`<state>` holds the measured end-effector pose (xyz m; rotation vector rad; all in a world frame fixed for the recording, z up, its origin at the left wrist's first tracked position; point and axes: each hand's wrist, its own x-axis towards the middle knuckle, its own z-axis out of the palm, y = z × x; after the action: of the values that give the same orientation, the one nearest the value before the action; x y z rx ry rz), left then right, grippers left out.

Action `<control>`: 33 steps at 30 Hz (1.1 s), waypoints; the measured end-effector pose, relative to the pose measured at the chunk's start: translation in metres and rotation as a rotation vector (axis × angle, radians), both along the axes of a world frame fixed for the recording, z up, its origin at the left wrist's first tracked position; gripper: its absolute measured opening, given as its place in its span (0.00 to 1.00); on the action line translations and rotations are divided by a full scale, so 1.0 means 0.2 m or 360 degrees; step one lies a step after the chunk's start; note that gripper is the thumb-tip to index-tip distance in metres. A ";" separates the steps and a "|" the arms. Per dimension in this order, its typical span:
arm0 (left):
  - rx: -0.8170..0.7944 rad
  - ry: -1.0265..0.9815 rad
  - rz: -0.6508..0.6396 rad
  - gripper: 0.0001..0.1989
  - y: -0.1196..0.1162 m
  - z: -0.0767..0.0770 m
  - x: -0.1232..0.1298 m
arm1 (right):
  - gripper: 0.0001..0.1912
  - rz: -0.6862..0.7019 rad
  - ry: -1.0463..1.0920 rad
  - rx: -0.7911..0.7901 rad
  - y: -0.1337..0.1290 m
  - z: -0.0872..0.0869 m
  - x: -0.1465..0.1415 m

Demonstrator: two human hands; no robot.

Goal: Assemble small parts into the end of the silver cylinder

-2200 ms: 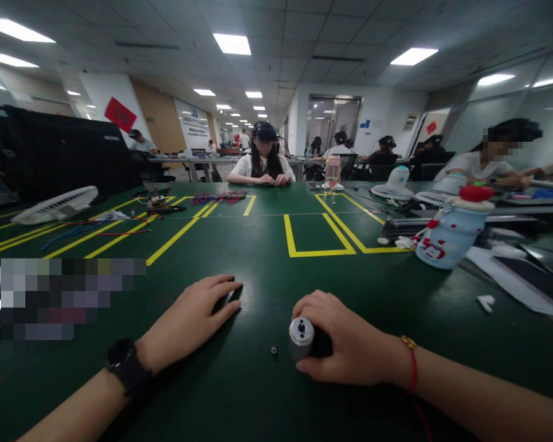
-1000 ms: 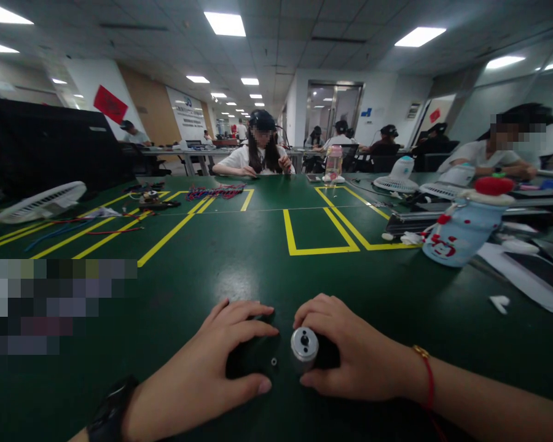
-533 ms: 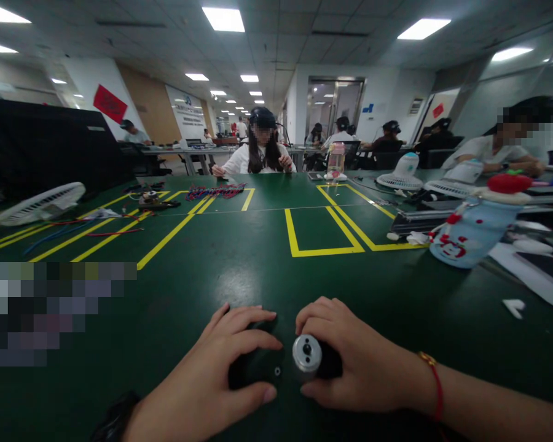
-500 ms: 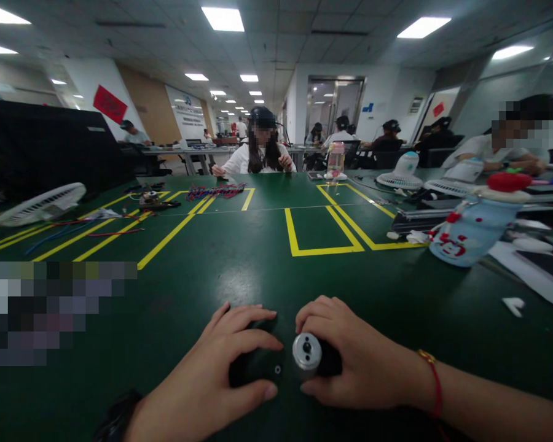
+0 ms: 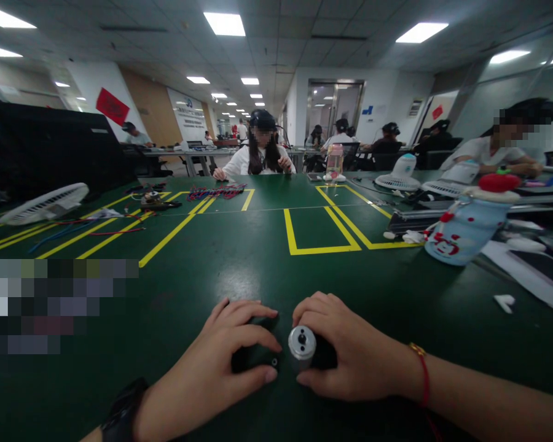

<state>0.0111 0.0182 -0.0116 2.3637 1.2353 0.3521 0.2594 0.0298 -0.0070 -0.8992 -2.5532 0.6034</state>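
Note:
My left hand (image 5: 233, 356) lies low over the green table with its fingers apart. Between its thumb and index fingertips sits a tiny dark ring-shaped part (image 5: 274, 362), very close to the thumb. A silver metal cylinder that looks like a small motor (image 5: 301, 342) stands upright just right of that part. Its top face has a dark centre and two small dark holes. My right hand (image 5: 341, 350) is curled around the cylinder from the right, thumb on the near side and fingers on the far side. The palm side of its grip is in shadow.
Yellow tape marks the green table (image 5: 239, 245). A blue bottle (image 5: 458, 230) with a red top stands at the right, near a small white piece (image 5: 504, 302). Wires (image 5: 216, 191) and a white fan (image 5: 46, 202) lie left. A person (image 5: 262, 144) sits opposite.
My left thumb and index finger have drawn closer together around the tiny ring-shaped part. My right hand keeps its hold on the cylinder. The whole view has shifted slightly.

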 end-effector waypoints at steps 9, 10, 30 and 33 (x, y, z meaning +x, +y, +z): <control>0.0081 -0.0594 0.0059 0.06 0.04 0.11 0.07 | 0.19 -0.0038 0.0017 -0.0011 -0.01 0.00 0.02; 0.0115 -0.0600 0.0027 0.07 0.04 0.14 0.09 | 0.19 -0.0032 0.0019 -0.0010 -0.02 0.00 0.02; -0.0037 -0.0418 0.0023 0.21 0.04 0.10 0.05 | 0.20 -0.0076 -0.0024 -0.0018 -0.03 0.01 0.02; -0.0015 -0.0228 0.0160 0.17 0.11 0.03 -0.07 | 0.21 -0.0072 -0.0015 -0.0039 -0.03 0.01 0.02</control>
<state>-0.0035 0.0401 -0.0058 2.2308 1.2873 0.5365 0.2633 0.0248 -0.0056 -0.9674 -2.5316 0.6194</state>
